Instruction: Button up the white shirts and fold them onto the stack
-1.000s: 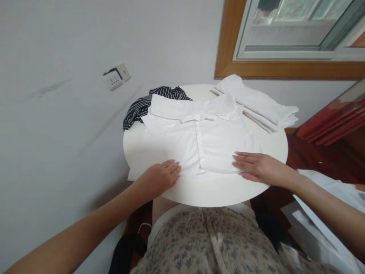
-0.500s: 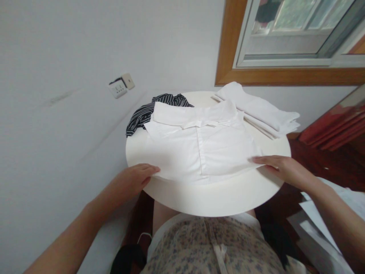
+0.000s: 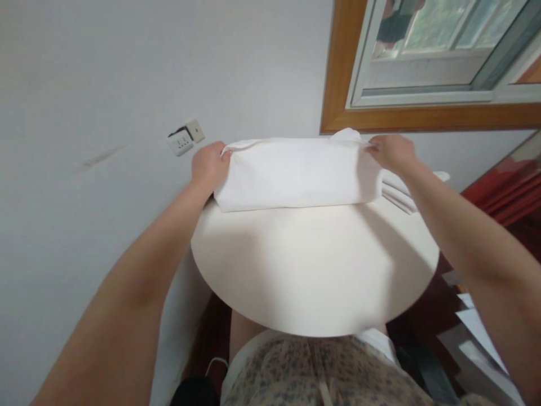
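Note:
A white shirt [image 3: 296, 175], doubled over into a wide band, stands partly raised at the far side of the round white table [image 3: 313, 270]. My left hand [image 3: 211, 166] is closed on its upper left corner, thumb towards me. The upper right corner is pinched in the fingers of my right hand [image 3: 391, 152]. Between the hands the top edge runs nearly straight, and the lower fold lies along the tabletop.
Behind my right forearm lies a stack of folded white cloth [image 3: 399, 192]. A wall socket [image 3: 181, 142] is beyond my left hand, and a wood-framed window [image 3: 422, 118] is at the upper right. White papers [image 3: 482, 332] lie low on the right.
Both hands have moved from the shirt's near edge to the far side, carrying that edge over and away from me. The striped black cloth is now hidden behind the shirt and my left hand.

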A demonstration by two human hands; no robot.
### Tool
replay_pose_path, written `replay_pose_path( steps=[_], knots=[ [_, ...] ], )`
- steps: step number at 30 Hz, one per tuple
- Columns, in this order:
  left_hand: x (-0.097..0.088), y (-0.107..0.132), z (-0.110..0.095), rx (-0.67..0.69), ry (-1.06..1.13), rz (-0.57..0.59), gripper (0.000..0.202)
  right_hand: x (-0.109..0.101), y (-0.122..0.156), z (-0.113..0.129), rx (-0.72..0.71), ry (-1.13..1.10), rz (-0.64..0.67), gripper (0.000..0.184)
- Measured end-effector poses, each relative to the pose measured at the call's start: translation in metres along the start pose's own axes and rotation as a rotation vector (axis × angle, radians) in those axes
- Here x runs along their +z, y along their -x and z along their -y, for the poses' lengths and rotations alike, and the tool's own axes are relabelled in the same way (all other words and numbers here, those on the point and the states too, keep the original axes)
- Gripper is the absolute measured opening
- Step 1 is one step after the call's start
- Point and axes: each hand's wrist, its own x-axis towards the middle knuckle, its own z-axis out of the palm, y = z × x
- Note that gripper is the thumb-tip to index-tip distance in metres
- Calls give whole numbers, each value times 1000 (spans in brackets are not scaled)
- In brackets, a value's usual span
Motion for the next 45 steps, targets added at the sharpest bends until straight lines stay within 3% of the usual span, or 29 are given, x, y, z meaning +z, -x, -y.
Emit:
replay_pose_path(
  steps=[5, 8, 12, 15, 18, 22, 24, 26, 29, 32, 35, 39, 45],
  knots=[
    [51, -58, -11, -52, -13, 102, 48, 44, -54, 38, 9, 39, -65, 38],
    [79, -67, -17, -72, -17, 89, 48, 73, -68, 51, 6, 29, -62, 37],
    [106, -62, -24, -82, -91, 48, 47, 103, -73, 62, 7, 26, -26, 38],
    [117, -56, -27, -68, -112, 19, 46, 118, -70, 66, -3, 29, -47, 38],
    [117, -53, -31, -32, -71, -19, 47, 123, -66, 70, -38, 16, -149, 42],
    [112, -49, -57, 179, 53, -69, 47, 118, -62, 96, -227, -69, -197, 45],
    [117, -43, -81, 284, 93, -59, 46, 119, -60, 119, -320, -104, -138, 44],
    [130, -32, -105, 324, 111, 13, 45, 126, -56, 144, -392, -166, 24, 45],
    [157, -16, -126, 264, 134, 220, 47, 144, -48, 168, -308, -226, 189, 56],
    [177, -9, -128, 189, 141, 328, 53, 157, -44, 173, -238, -255, 303, 64],
    [181, -8, -125, 176, 142, 355, 55, 159, -42, 170, -220, -265, 329, 66],
    [173, 1, -125, 179, 157, 363, 56, 152, -29, 167, -217, -252, 323, 67],
    [151, 45, -130, 197, 173, 347, 56, 130, 20, 161, -209, -238, 317, 65]
  ],
)
